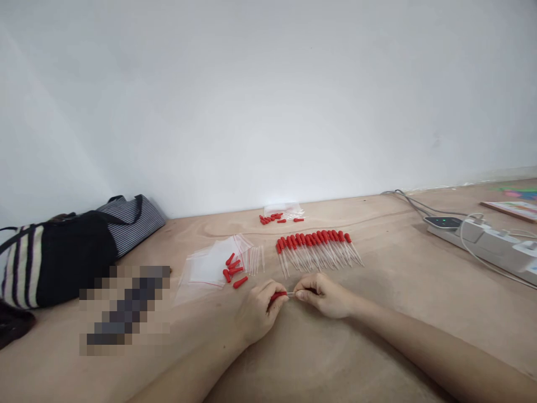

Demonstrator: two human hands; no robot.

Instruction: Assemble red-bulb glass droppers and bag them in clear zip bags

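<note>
My left hand (pixel 260 308) is closed round a red rubber bulb (pixel 277 295). Between the hands runs a thin clear tube (pixel 291 294), its left end at the bulb and its right end pinched by my right hand (pixel 321 295). Just beyond lies a row of droppers (pixel 312 240), red bulbs pointing away from me and clear tips towards me. Loose red bulbs (pixel 240 282) rest left of the row, some on clear plastic bags (pixel 210 262). Several bare clear tubes (pixel 255 260) lie beside those bags.
More red bulbs (pixel 271 218) and a clear bag (pixel 282 209) lie near the wall. At the left are a dark bag (pixel 79 252) and a pixelated dark object (pixel 128 308). A white power strip (pixel 486 243) with cables is at the right.
</note>
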